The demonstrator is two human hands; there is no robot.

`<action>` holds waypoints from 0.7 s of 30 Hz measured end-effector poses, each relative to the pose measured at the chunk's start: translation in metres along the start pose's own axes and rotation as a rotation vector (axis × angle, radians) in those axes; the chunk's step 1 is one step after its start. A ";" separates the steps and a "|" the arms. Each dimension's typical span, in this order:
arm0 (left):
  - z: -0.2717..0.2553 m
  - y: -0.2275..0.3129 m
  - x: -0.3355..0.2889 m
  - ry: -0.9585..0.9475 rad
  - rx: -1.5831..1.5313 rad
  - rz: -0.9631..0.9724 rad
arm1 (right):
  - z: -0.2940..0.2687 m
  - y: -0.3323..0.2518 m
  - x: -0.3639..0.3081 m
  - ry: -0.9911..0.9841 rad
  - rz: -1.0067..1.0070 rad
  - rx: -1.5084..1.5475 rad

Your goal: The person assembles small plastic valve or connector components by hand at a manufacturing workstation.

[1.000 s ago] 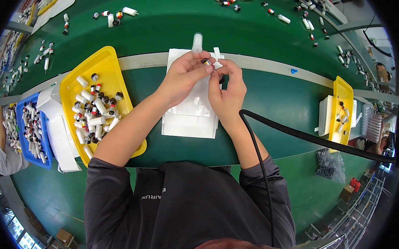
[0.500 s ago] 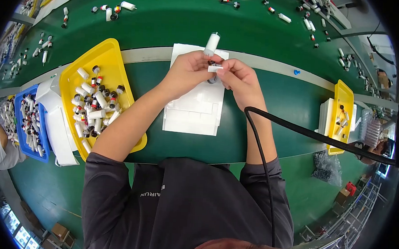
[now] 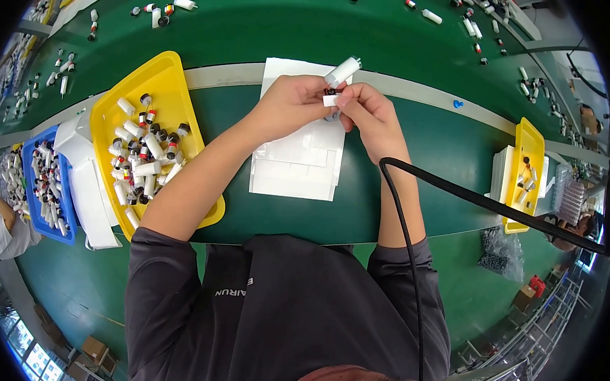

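Note:
Over the sheets of white label paper [image 3: 292, 181], my two hands meet at a white cylindrical part [image 3: 344, 71] with a dark lower end. My left hand [image 3: 287, 107] is closed around that dark end, and the cylinder sticks out beyond the fingers, tilted to the right. A small white label [image 3: 331, 101] lies against the part, just below the cylinder. Its right side is pinched between thumb and finger of my right hand [image 3: 369, 118]. The fingertips hide much of the lower part, and a greyish round end shows beneath them.
A yellow tray [image 3: 193, 119] of similar parts stands at left, beside white papers [image 3: 88, 186] and a blue tray [image 3: 70, 228]. At right are another yellow tray [image 3: 517, 132] and a black cable [image 3: 470, 196] crossing my right forearm. Loose parts lie on the green belt [image 3: 258, 26].
The white cylinder has tipped from nearly upright to leaning right. Both hands have turned slightly with it and stay together at the label. The whole view has shifted a little.

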State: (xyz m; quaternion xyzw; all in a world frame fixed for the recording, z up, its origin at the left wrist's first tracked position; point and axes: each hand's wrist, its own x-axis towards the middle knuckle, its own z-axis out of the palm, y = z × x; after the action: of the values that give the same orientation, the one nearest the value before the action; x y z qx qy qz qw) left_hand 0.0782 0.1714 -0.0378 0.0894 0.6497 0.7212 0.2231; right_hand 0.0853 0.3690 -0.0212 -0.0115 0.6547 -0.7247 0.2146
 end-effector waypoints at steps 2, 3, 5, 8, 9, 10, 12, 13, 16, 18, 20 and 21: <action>0.003 -0.001 -0.001 0.002 -0.046 0.023 | -0.001 0.001 0.000 -0.004 -0.026 0.004; 0.003 -0.001 0.000 -0.006 -0.094 0.043 | -0.002 0.002 0.001 -0.015 -0.025 0.028; 0.001 -0.003 0.000 -0.017 -0.064 0.038 | -0.003 0.002 0.002 -0.025 -0.022 0.051; 0.001 -0.007 0.003 -0.027 -0.024 0.028 | -0.002 0.001 0.004 -0.022 -0.011 -0.025; 0.001 -0.007 0.003 -0.029 -0.016 0.021 | -0.002 0.002 0.004 -0.012 -0.018 -0.056; 0.001 -0.007 0.003 -0.028 -0.016 0.021 | -0.001 0.002 0.004 -0.001 -0.024 -0.086; 0.001 -0.005 0.003 -0.021 0.031 0.012 | 0.001 0.001 0.003 0.018 -0.027 -0.111; 0.002 -0.003 0.002 -0.022 0.032 0.013 | 0.003 0.001 0.002 0.038 -0.029 -0.136; 0.003 -0.001 -0.001 -0.051 -0.122 0.047 | 0.007 0.000 0.001 0.088 -0.055 -0.139; -0.003 -0.005 0.001 -0.070 -0.131 0.073 | 0.003 0.002 0.004 0.081 -0.072 -0.140; -0.006 -0.002 0.001 -0.080 -0.084 0.044 | 0.002 0.002 0.004 0.079 -0.087 -0.142; -0.006 -0.001 0.001 -0.084 -0.038 0.014 | 0.002 0.002 0.004 0.095 -0.076 -0.106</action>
State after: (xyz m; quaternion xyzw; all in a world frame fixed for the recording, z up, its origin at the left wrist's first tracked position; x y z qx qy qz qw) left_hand 0.0748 0.1666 -0.0397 0.1197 0.6253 0.7305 0.2469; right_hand 0.0825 0.3655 -0.0234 -0.0134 0.7005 -0.6965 0.1550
